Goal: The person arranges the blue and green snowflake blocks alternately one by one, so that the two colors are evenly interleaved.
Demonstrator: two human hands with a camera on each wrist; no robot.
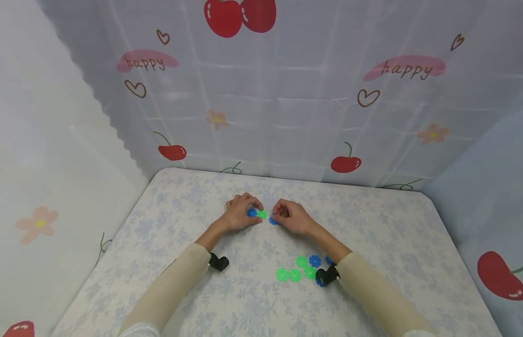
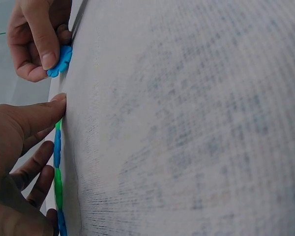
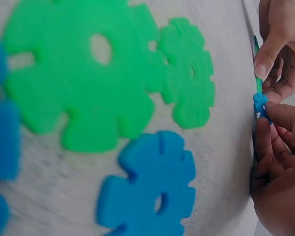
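Note:
My left hand [image 1: 239, 213] grips a row of joined flower-shaped plastic discs lying along the table, with thumb and forefinger at its end. A green disc [image 1: 262, 215] forms that end, and a blue disc [image 1: 252, 212] sits beside it under the palm. Green and blue alternate along the row [image 2: 58, 189] in the left wrist view; part of it is hidden by the fingers. Just to the right, my right hand [image 1: 296, 218] pinches a single blue disc [image 2: 62, 61] between thumb and fingers. It is tilted on edge, close to the row's green end.
Nearer me, below the right forearm, lie several loose discs, among them a green disc [image 1: 281, 274] and a blue disc [image 1: 314, 260]. The right wrist's black camera [image 1: 327, 275] overlaps some of them. A printed curtain [image 1: 269, 135] hangs behind the patterned tabletop [image 1: 227, 299].

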